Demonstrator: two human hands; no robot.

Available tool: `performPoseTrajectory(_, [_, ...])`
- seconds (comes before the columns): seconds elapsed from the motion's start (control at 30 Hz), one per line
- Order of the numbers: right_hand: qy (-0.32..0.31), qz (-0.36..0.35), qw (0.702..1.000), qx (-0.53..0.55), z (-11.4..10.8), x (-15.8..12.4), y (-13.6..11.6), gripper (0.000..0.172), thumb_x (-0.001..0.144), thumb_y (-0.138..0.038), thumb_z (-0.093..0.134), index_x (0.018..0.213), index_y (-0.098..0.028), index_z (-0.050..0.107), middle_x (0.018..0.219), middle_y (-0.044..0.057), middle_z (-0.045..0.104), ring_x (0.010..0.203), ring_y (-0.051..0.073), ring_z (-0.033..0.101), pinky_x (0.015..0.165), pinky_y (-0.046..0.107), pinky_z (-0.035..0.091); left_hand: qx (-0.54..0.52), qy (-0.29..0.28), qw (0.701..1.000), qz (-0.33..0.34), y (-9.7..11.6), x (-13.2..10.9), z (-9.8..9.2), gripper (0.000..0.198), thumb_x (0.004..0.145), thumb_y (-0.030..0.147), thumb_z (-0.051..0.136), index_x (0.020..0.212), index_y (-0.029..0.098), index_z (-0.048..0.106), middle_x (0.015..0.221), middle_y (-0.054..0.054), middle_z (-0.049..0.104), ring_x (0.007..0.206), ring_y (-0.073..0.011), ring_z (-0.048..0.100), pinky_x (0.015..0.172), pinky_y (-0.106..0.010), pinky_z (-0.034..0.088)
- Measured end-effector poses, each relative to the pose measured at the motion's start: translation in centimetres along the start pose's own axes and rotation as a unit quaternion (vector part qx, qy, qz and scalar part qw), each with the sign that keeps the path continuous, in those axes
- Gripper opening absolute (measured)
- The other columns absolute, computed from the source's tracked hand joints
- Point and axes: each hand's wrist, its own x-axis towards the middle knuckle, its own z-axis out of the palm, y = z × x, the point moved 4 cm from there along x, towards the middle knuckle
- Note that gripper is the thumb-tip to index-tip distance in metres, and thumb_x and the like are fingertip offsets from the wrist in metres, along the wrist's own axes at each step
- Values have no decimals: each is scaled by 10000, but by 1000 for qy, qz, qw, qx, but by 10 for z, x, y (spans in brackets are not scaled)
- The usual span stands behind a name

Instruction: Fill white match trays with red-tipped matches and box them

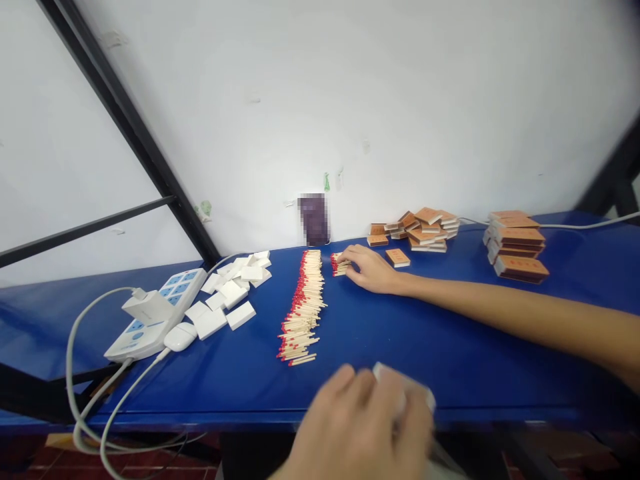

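Observation:
My left hand is close to the camera at the table's front edge, smeared by motion. Its fingers close around a white matchbox tray, mostly hidden by the hand. Farther back, my right hand reaches in from the right with bent fingers on a small bunch of red-tipped matches. To its left, a long row of loose matches runs from near the wall toward the front, red heads facing left. A single orange matchbox lies just right of my right hand.
Several white trays are heaped at left beside a power strip with a plug, a white adapter and looping cables. Orange matchboxes form a loose pile by the wall and a stack at right. A pixelated dark object leans against the wall.

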Motion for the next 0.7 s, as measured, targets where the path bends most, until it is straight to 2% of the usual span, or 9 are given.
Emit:
performPoseTrajectory(0.1, [4, -6, 1000, -1, -1, -1, 0, 203, 843, -121, 502, 973, -187, 644, 985, 76, 644, 928, 221, 573, 853, 358, 447, 93, 70, 991, -70, -15, 26, -9, 326, 936, 261, 513, 1225, 111, 522, 1060, -144, 580, 798, -252, 610, 698, -390, 550])
performPoseTrajectory(0.2, [-12, -10, 1000, -13, 0, -1, -1, 182, 858, -142, 491, 925, -185, 655, 920, 72, 621, 879, 214, 568, 807, 344, 447, 35, 102, 990, -86, -17, 22, -6, 278, 876, 296, 562, 1111, 160, 501, 968, -84, 568, 793, -247, 598, 729, -405, 545])
performPoseTrajectory(0.27, [-27, -7, 999, -30, 0, -1, -1, 188, 865, -156, 487, 917, -179, 666, 895, 73, 607, 865, 216, 567, 793, 344, 444, -40, 87, 989, -116, -18, 8, 0, 276, 817, 325, 636, 975, 198, 450, 873, -26, 541, 750, -217, 584, 776, -408, 537])
performPoseTrajectory(0.3, [-34, -6, 999, -40, 0, -1, -2, 194, 869, -164, 486, 923, -176, 672, 890, 74, 604, 862, 218, 568, 791, 347, 442, -74, 61, 987, -132, -19, 0, 3, 329, 786, 341, 679, 938, 212, 417, 841, -3, 522, 721, -198, 571, 768, -390, 533])
performPoseTrajectory(0.37, [-46, -5, 997, -63, 1, -1, -3, 205, 875, -181, 489, 943, -172, 682, 897, 78, 607, 861, 223, 568, 789, 354, 437, -123, 10, 980, -154, -25, -14, 8, 417, 743, 351, 732, 909, 228, 369, 826, 19, 494, 682, -171, 533, 721, -349, 515])
performPoseTrajectory(0.43, [-57, -9, 995, -82, 0, -3, -6, 211, 874, -187, 494, 955, -171, 688, 923, 83, 618, 867, 227, 568, 791, 361, 432, -158, -21, 975, -156, -31, -23, 9, 404, 751, 309, 713, 898, 233, 345, 829, 24, 482, 672, -157, 498, 682, -322, 479])
performPoseTrajectory(0.5, [-63, -7, 994, -87, 0, -5, -7, 211, 867, -182, 501, 953, -174, 693, 948, 85, 628, 880, 228, 570, 800, 363, 435, -177, 15, 972, -152, -37, -25, 4, 281, 804, 240, 607, 848, 232, 330, 780, 30, 452, 651, -148, 459, 672, -318, 440])
performPoseTrajectory(0.6, [-65, 9, 995, -74, -1, -7, -7, 219, 863, -174, 499, 950, -178, 700, 939, 84, 626, 885, 225, 573, 807, 359, 446, -173, 119, 970, -121, -39, -18, -6, 225, 857, 167, 428, 704, 217, 271, 674, 24, 377, 639, -152, 420, 661, -331, 375])
performPoseTrajectory(0.7, [-68, 9, 996, -59, 1, -7, -6, 229, 871, -181, 492, 946, -179, 708, 916, 82, 615, 882, 224, 566, 810, 362, 453, -117, 115, 981, -107, -35, -10, -2, 267, 872, 205, 414, 626, 192, 313, 658, -5, 410, 667, -172, 432, 659, -353, 336])
